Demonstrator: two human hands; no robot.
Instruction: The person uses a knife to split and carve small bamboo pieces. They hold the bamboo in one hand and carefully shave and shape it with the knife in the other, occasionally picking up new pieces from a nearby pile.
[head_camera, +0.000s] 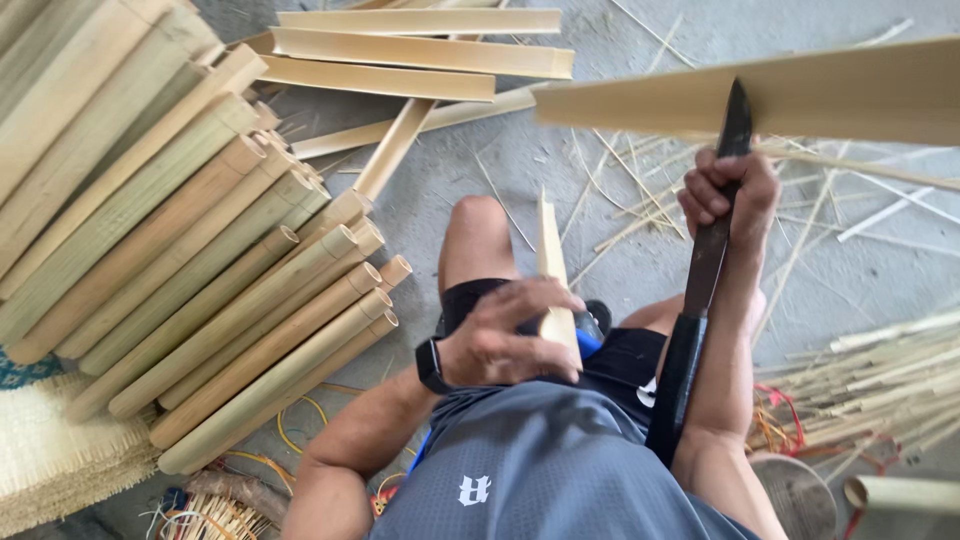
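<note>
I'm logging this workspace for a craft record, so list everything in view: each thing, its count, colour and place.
Bamboo poles: a stack, too many to count, tan, left.
Split slats: several, pale tan, top centre on the floor.
Long slat: one, tan, top right, the blade set into it.
Short slat: one, pale, centre, in the left hand.
Knife: one, dark blade, right of centre.
Thin strips: a bundle, pale, right edge.
Slivers: scattered, pale, on the grey floor.
Woven mat: one, cream, lower left.
Watch: one, black, left wrist.
Left hand: grips the short slat.
Right hand: grips the knife.
</note>
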